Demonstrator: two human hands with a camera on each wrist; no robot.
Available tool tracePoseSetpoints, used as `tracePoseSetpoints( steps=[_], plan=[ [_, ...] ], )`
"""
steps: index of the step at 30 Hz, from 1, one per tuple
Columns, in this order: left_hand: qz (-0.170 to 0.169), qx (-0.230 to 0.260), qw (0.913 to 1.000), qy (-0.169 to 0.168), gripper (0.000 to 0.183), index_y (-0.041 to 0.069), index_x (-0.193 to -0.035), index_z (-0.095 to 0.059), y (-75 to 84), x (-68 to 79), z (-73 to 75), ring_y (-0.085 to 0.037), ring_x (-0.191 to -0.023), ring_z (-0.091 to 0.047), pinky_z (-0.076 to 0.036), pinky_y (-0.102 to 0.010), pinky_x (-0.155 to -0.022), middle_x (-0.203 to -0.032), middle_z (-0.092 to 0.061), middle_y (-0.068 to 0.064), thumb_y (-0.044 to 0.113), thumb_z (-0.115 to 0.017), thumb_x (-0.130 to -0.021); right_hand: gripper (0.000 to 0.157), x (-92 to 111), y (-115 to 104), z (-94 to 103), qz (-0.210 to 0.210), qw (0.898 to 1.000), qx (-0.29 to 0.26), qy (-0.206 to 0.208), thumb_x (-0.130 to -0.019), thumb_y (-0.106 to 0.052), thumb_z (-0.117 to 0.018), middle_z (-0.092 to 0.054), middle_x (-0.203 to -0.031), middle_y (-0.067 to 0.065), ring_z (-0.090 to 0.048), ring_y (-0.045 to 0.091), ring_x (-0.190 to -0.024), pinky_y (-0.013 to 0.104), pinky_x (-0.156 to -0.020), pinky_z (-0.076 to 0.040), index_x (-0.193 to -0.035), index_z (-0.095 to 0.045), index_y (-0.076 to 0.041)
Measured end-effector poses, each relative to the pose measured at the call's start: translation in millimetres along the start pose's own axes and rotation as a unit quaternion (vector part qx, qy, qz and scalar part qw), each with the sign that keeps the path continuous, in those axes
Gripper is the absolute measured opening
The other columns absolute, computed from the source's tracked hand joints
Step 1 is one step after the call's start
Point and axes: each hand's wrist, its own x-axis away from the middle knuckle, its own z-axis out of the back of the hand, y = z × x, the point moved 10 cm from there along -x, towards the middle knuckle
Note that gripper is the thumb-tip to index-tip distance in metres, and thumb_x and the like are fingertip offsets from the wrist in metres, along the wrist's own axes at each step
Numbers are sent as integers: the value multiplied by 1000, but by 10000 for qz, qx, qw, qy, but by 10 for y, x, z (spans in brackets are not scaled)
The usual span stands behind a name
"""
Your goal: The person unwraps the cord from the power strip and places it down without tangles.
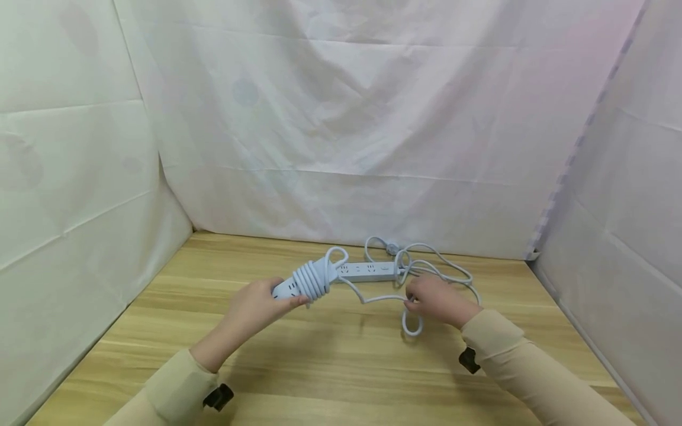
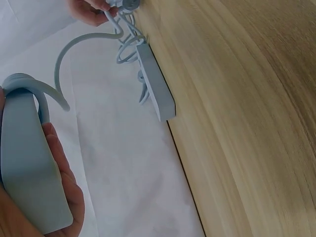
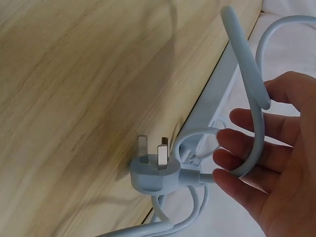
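Note:
My left hand [image 1: 254, 303] grips one end of a pale blue-white power strip [image 1: 284, 289], thumb along the near side. Its cord [image 1: 314, 280] is wound in several turns around the strip's far half, and a small loop stands up at that end. A free length runs right to my right hand [image 1: 438, 299], which holds the cord between thumb and fingers, a loop hanging below. In the right wrist view a three-pin plug [image 3: 155, 173] sits just beyond the fingertips, pins exposed. The left wrist view shows the held strip's plain underside [image 2: 29, 163].
A second power strip [image 1: 367, 272] lies on the wooden table [image 1: 330, 367] behind the hands. Its loose cord [image 1: 453, 278] spreads in tangled loops at the back right, with a plug [image 1: 392, 248] near the back edge. White cloth [image 1: 341, 118] hangs behind and along both sides.

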Motion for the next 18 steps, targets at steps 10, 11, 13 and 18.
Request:
tracePoseSetpoints(
  steps=[10,11,13,18],
  plan=[
    [296,226,9992,-115,62,13,-84,-62,-24,-46,-9,-17,-56,-52,-40,-33,-47,-67,-56,0,75,-62,-74,23,-17,-71,-8,-40,9995,318,-13,-89,-23,-69,-65,-93,3,-62,22,-86,41,-77,-51,-104,-70,-5],
    [311,221,9992,-126,63,13,-85,-63,-23,-51,-10,-17,-57,-52,-40,-33,-47,-67,-57,0,76,-62,-74,26,-18,-89,13,-43,9994,333,21,-89,-24,-69,-65,-96,5,-63,23,-88,41,-79,-51,-107,-69,-5],
    [337,215,9991,-143,65,13,-87,-64,-19,-61,-12,-17,-57,-52,-41,-33,-48,-68,-57,-1,76,-61,-74,29,-21,-142,82,-32,9991,381,166,-90,-24,-69,-65,-100,6,-63,25,-92,42,-82,-51,-111,-68,-4],
    [347,179,9991,-162,66,12,-88,-64,-1,-70,-17,-17,-58,-52,-41,-33,-48,-68,-57,-1,77,-60,-75,30,-4,-426,360,153,9961,572,650,-88,-26,-72,-65,-101,5,-63,24,-93,40,-80,-52,-109,-67,-6]
  ],
)
